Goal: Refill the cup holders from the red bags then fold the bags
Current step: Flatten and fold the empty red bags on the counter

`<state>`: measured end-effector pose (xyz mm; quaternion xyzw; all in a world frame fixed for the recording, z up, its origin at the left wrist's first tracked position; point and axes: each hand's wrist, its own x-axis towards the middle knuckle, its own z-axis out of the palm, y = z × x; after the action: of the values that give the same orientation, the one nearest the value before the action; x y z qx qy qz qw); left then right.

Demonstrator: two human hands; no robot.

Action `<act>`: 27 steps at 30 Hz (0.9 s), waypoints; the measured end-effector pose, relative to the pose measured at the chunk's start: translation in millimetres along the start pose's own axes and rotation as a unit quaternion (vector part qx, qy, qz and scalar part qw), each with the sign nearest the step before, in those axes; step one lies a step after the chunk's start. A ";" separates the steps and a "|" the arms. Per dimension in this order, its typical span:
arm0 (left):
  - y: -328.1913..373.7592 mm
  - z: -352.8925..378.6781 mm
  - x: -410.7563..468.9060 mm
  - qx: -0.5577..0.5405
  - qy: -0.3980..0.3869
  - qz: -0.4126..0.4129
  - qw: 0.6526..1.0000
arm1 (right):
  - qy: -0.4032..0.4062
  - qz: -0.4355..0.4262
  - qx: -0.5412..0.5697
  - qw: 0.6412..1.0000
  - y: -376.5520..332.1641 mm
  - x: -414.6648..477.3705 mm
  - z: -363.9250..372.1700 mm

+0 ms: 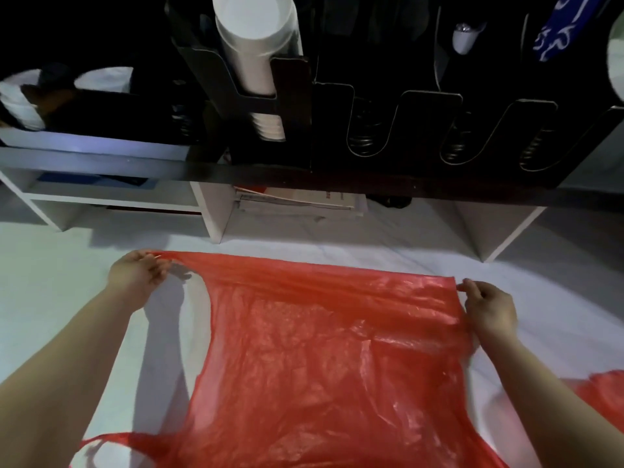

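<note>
A red plastic bag (320, 349) lies spread flat on the white table surface (50, 298) in front of me. My left hand (138, 275) pinches a handle loop at the bag's far left corner. My right hand (489, 309) pinches the bag's far right corner. The far edge is stretched between both hands. Behind stands a black cup holder rack (293, 106); one slot holds a stack of white cups (256, 45), while the other slots show bare springs. Part of a second red bag (604, 396) shows at the right edge.
A white shelf unit (212, 214) under the rack holds papers (297, 201). More white cups or lids (20, 103) sit at the far left. A blue item (564, 25) hangs at the top right.
</note>
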<state>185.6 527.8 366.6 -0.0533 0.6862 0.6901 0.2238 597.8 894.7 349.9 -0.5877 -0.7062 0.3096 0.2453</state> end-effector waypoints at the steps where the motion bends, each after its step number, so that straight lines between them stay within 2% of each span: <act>1: 0.3 1.0 -0.9 0.007 0.003 0.000 1.000 | 0.006 0.010 -0.009 1.000 0.7 -1.4 -0.7; 4: 0.6 7.8 -4.6 0.051 -0.004 -0.015 0.999 | 0.034 0.000 -0.046 0.998 0.0 -9.2 -1.9; 6: -1.0 14.0 -3.1 0.169 0.032 0.026 0.985 | 0.064 -0.039 -0.030 0.997 -9.8 -16.7 -1.2; 8: -2.8 22.9 -6.5 0.352 0.087 0.112 0.925 | 0.061 -0.119 -0.033 0.991 -23.8 -24.6 1.7; 10: -5.4 37.0 -16.0 0.422 0.081 0.185 0.884 | 0.021 -0.197 -0.086 0.976 -37.9 -33.9 8.8; 13: -8.8 64.9 -36.1 0.474 0.010 0.300 0.828 | -0.059 -0.238 -0.199 0.949 -53.2 -51.3 24.6; 16: -15.1 100.9 -56.5 0.537 -0.112 0.385 0.742 | -0.118 -0.228 -0.281 0.925 -57.8 -61.5 34.7; 19: -37.7 123.4 -65.4 0.619 -0.207 0.383 0.654 | -0.169 -0.244 -0.297 0.907 -50.7 -66.2 42.8; 21: -58.1 121.2 -60.4 0.698 -0.231 0.335 0.589 | -0.226 -0.250 -0.332 0.881 -39.7 -69.4 49.8; 22: -67.7 116.0 -56.8 0.723 -0.234 0.314 0.570 | -0.248 -0.241 -0.350 0.870 -32.2 -70.7 52.8; 24: -80.3 104.9 -50.6 0.738 -0.227 0.296 0.562 | -0.260 -0.233 -0.378 0.858 -17.5 -70.7 55.1; 27: -78.4 100.8 -43.5 0.739 -0.221 0.288 0.568 | -0.250 -0.238 -0.382 0.857 -12.7 -64.9 54.5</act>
<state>278.0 612.1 316.1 0.4855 0.8652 -0.0390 0.1195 562.8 821.4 322.7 -0.3522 -0.9247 0.0842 -0.1174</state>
